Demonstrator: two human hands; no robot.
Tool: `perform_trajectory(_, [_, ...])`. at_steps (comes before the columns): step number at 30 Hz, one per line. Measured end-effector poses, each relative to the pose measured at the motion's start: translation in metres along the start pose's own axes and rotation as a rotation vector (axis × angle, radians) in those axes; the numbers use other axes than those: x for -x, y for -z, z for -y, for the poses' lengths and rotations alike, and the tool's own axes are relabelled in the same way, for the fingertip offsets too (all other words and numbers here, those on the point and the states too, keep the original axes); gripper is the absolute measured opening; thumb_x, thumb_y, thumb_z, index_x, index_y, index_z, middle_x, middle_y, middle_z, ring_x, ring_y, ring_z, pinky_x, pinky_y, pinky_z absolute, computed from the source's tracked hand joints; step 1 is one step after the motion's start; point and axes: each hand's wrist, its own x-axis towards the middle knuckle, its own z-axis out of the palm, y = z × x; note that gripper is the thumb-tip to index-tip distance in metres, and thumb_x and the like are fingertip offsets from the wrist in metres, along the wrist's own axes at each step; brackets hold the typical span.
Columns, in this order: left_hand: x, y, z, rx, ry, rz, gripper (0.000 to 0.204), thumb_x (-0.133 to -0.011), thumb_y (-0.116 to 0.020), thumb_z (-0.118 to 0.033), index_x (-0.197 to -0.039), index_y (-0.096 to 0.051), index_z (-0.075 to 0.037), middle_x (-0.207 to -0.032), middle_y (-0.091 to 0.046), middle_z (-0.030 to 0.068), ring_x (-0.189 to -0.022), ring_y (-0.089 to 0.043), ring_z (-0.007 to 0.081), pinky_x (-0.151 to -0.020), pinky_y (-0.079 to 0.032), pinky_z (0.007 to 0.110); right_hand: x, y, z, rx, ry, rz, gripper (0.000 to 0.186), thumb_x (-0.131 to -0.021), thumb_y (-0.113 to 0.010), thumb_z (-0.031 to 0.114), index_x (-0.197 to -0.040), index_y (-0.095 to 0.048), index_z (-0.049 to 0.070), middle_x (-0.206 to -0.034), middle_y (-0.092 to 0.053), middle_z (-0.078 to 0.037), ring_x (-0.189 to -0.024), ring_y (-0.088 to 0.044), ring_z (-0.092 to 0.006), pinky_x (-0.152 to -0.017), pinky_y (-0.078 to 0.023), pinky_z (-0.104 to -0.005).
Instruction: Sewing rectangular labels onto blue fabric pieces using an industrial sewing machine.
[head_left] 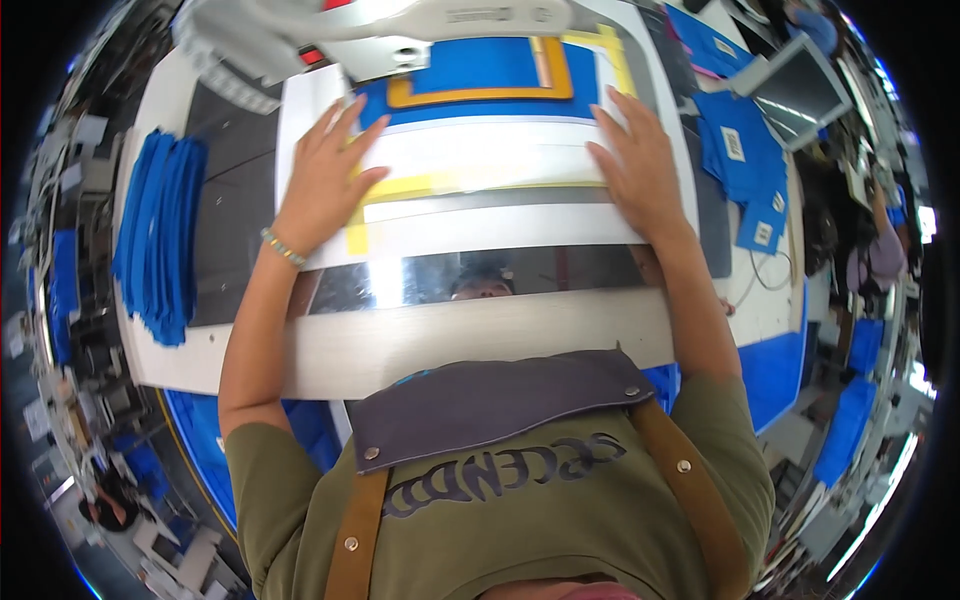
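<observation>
My left hand (335, 175) rests with fingers spread at the left of a white board (480, 220), near the left end of a blue fabric piece (475, 110). My right hand (632, 160) lies likewise at the right, fingertips by the fabric's right end. An orange rectangular frame (560, 75) sits on the fabric, under the white machine head (480, 17). Yellow tape (355, 235) marks the board. A shiny strip (560, 270) runs along its front.
A pile of blue fabric pieces (160, 230) lies at left. More blue pieces (745, 160) and a screen (800, 90) are at right. Blue bins (770, 380) sit below the tabletop (480, 340). Other people (880, 250) are in the background.
</observation>
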Motion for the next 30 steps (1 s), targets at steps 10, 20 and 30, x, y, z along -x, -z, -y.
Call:
perform_trajectory(10, [-0.003,0.008,-0.002,-0.128,0.058,-0.033,0.051,-0.102,-0.067,-0.044,-0.146,-0.068,-0.018,-0.164,-0.050,0.0118,-0.155,-0.038,0.0369,-0.121,-0.037,0.050,0.009,-0.001,-0.005,0.036,-0.078,0.141,0.052,-0.109,-0.055,0.046,-0.146,-0.065,0.011,-0.164,-0.045,-0.017,-0.155,-0.034,-0.0381,-0.125,-0.027,-0.0511])
perform_trajectory(20, [-0.002,-0.004,-0.005,-0.264,0.021,-0.093,0.047,-0.099,-0.072,-0.039,-0.135,-0.072,-0.008,-0.158,-0.055,0.0118,-0.152,-0.043,0.0331,-0.116,-0.044,0.047,0.008,-0.006,-0.005,0.118,-0.090,0.120,0.055,-0.109,-0.054,0.049,-0.148,-0.064,0.012,-0.164,-0.043,-0.020,-0.155,-0.033,-0.0401,-0.125,-0.026,-0.0531])
perform_trajectory(30, [-0.002,0.000,0.002,-0.023,0.051,-0.074,0.048,-0.100,-0.071,-0.041,-0.141,-0.071,-0.016,-0.164,-0.049,0.0138,-0.156,-0.037,0.0366,-0.124,-0.034,0.049,0.010,-0.005,-0.005,0.008,-0.091,0.155,0.053,-0.109,-0.054,0.048,-0.148,-0.064,0.015,-0.168,-0.041,-0.015,-0.158,-0.029,-0.0382,-0.129,-0.022,-0.0510])
